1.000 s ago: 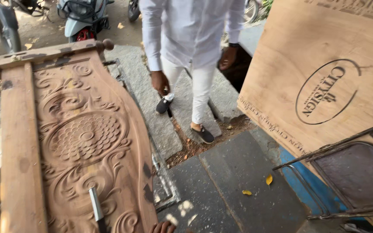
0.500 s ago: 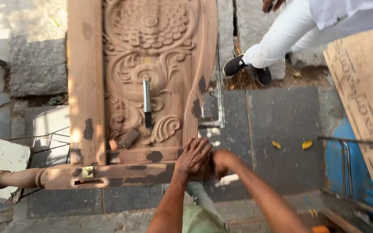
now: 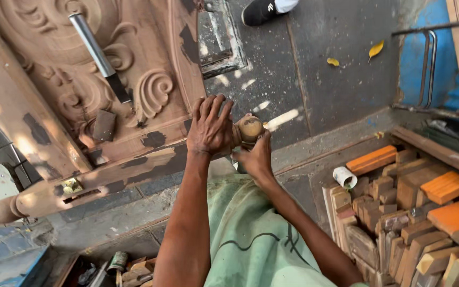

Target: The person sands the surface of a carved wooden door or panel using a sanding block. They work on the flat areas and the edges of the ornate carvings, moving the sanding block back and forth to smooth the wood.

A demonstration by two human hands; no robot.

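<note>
Closer now than half a second ago, the left hand [image 3: 210,127] is pressing spread fingers on the carved brown wooden door panel [image 3: 134,79], steadying it, while the right hand [image 3: 256,157] is gripping a round wooden knob [image 3: 251,128] at its corner.

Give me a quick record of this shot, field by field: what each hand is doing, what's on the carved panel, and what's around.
left hand: fingers spread, pressed on the corner of the carved wooden panel
right hand: gripping a round wooden knob from below
on the panel: chisel with a metal handle; small flat block
floor: dark stone paving with two yellow leaves
right side: pile of wood offcuts, some orange
top edge: another person's black shoe
</note>
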